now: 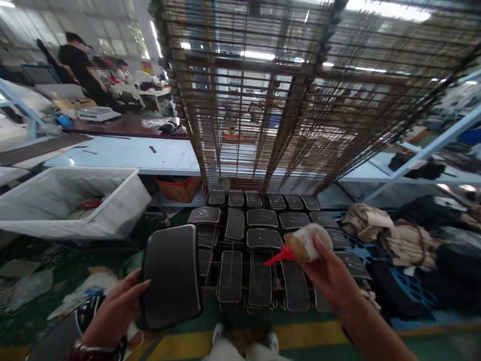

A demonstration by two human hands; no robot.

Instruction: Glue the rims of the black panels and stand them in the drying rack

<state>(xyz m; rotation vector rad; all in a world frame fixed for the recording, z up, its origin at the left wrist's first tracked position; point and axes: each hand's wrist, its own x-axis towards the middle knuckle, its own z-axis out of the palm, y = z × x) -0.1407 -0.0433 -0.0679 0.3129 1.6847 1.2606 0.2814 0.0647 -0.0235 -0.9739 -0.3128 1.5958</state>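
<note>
My left hand (114, 311) grips the left edge of a dark flat rounded panel (171, 276), holding it up in front of me. In my right hand (328, 273) is a pale squeeze bottle (308, 243) with a red nozzle (276, 257) that points left and slightly down, toward the panel. Beneath both hands, several similar dark panels (259, 250) lie in rows on a low wire shelf.
A tall wire rack (285, 95) rises right behind the panels. A white plastic-lined bin (71, 200) stands at left, a heap of rags (394, 235) at right. Long pale blue tables (124, 153) run behind. People work at the far left (80, 65). My shoes (244, 341) show below.
</note>
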